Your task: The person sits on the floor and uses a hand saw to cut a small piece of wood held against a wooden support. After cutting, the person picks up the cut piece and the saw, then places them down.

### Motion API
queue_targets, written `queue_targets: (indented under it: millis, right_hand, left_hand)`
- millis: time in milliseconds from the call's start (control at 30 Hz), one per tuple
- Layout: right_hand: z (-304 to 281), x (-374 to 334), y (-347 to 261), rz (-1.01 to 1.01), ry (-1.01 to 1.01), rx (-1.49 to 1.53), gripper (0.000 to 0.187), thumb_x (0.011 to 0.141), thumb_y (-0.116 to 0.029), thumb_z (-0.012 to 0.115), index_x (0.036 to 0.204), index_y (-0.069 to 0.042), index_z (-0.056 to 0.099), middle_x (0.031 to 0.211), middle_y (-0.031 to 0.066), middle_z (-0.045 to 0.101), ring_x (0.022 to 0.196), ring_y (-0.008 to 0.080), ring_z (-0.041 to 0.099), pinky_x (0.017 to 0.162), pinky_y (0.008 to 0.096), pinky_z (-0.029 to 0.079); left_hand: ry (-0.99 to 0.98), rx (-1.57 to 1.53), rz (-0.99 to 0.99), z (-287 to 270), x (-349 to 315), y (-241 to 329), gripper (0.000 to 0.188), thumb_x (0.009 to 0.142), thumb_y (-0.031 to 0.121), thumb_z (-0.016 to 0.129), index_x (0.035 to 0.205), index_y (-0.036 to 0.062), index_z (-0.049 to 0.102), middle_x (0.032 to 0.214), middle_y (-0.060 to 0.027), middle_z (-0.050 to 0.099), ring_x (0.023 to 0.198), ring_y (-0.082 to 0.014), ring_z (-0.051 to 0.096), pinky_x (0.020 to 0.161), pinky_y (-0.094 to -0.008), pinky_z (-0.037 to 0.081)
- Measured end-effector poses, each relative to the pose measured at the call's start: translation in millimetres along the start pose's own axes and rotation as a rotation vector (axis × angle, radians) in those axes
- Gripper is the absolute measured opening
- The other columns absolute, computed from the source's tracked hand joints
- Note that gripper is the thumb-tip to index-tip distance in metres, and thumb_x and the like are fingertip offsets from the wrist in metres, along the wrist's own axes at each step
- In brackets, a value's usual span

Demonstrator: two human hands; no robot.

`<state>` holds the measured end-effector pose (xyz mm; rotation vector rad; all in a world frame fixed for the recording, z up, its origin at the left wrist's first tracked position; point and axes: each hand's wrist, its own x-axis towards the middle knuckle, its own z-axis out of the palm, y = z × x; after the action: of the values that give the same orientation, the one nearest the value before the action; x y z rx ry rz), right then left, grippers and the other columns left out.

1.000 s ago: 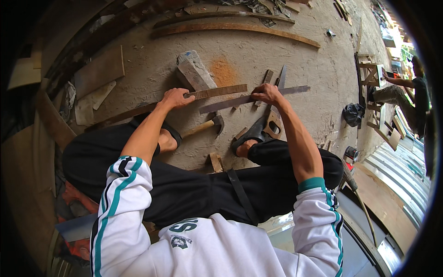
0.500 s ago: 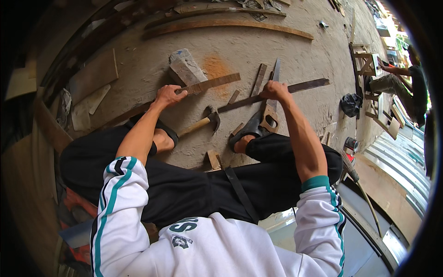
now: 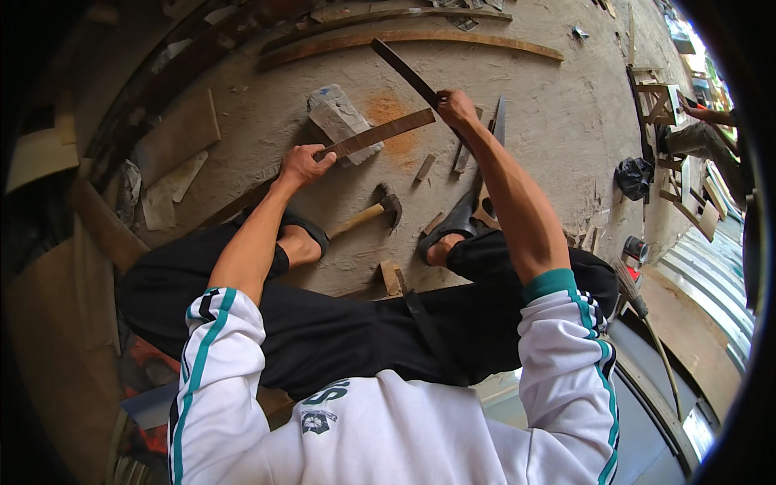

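My left hand (image 3: pixel 307 166) is closed around the near end of a brown wooden strip (image 3: pixel 384 136), which slants up to the right over a grey concrete block (image 3: pixel 338 117). Farther right, my right hand (image 3: pixel 458 111) grips a long dark wooden strip (image 3: pixel 404 71) that points away to the upper left. The two strips come close together near my right hand. Between my feet lies a claw hammer (image 3: pixel 368 215) with a wooden handle. A handsaw (image 3: pixel 500 121) rests by my right foot, partly hidden behind my right forearm.
Orange-brown sawdust (image 3: pixel 398 137) lies beside the block, near a small wood offcut (image 3: pixel 424 167). Long wooden boards (image 3: pixel 420 36) lie at the far side. To the right are a black plastic bag (image 3: pixel 633 178), a can (image 3: pixel 635 249), a broom (image 3: pixel 634 295) and another person by wooden frames.
My right hand has moved up and left, and the dark strip has swung from pointing right to pointing to the far left. My left hand still holds its strip in nearly the same place.
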<state>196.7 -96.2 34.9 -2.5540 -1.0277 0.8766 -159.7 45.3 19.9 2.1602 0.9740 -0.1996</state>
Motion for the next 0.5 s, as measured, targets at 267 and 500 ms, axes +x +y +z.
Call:
queue_targets:
  millis: [267, 500]
  right_hand:
    - [32, -18, 10, -0.080, 0.243, 0.493, 0.038, 0.093, -0.011, 0.055, 0.130, 0.001, 0.062, 0.128, 0.0230, 0.064, 0.118, 0.0337, 0.063, 0.100, 0.0378, 0.048]
    - [26, -68, 0, -0.008, 0.665, 0.655, 0.035, 0.096, -0.014, 0.053, 0.126, -0.001, 0.064, 0.114, 0.0195, 0.065, 0.100, 0.0300, 0.064, 0.090, 0.0378, 0.050]
  left_hand:
    - [0.042, 0.002, 0.022, 2, -5, -3, 0.056, 0.083, 0.059, 0.059, 0.108, 0.0107, 0.074, 0.098, -0.0212, 0.072, 0.099, -0.0413, 0.067, 0.087, -0.0474, 0.052]
    - [0.027, -0.056, -0.037, 6, 23, 10, 0.059, 0.082, 0.058, 0.061, 0.112, 0.0084, 0.072, 0.103, -0.0243, 0.071, 0.104, -0.0427, 0.066, 0.090, -0.0491, 0.051]
